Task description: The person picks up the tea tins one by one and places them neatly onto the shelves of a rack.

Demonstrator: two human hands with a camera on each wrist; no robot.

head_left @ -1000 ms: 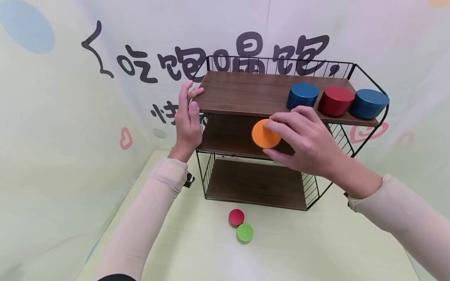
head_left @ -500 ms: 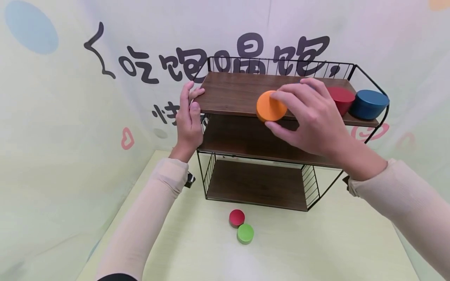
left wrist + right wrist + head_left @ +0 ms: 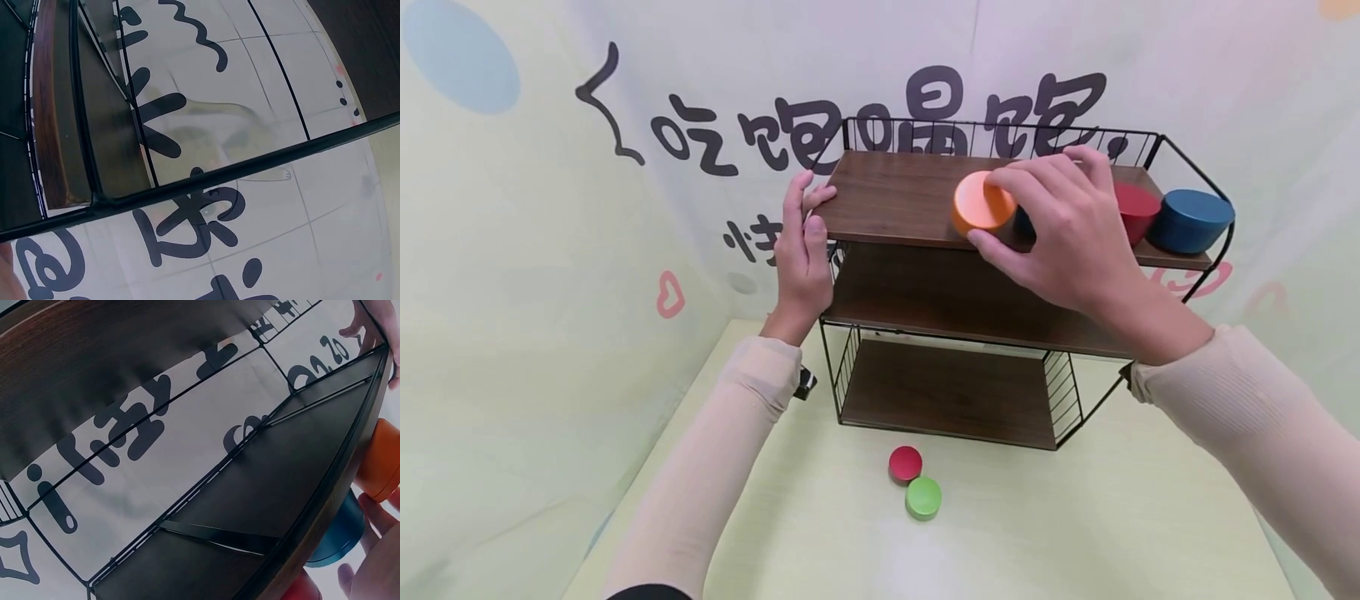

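My right hand (image 3: 1063,221) pinches an orange cylinder (image 3: 979,200) between thumb and fingers at the front edge of the rack's top shelf. Just right of it, a blue cylinder (image 3: 340,534) shows in the right wrist view, mostly covered by the hand in the head view. Farther along that shelf stand a red cylinder (image 3: 1137,212) and another blue cylinder (image 3: 1192,221). At the rack's left end, my left hand (image 3: 805,262) holds the side of the brown wooden shelf rack (image 3: 895,192), its thumb in front by the top board.
The rack has three boards in a black wire frame, with the middle board (image 3: 917,287) and bottom board (image 3: 943,392) below. On the pale table (image 3: 820,517) in front stand a small red cylinder (image 3: 906,463) and a green cylinder (image 3: 923,497). A printed curtain (image 3: 700,75) hangs behind.
My right hand has raised the orange cylinder from in front of the middle board to the top shelf's front edge, beside the blue one. The left hand stays in place.
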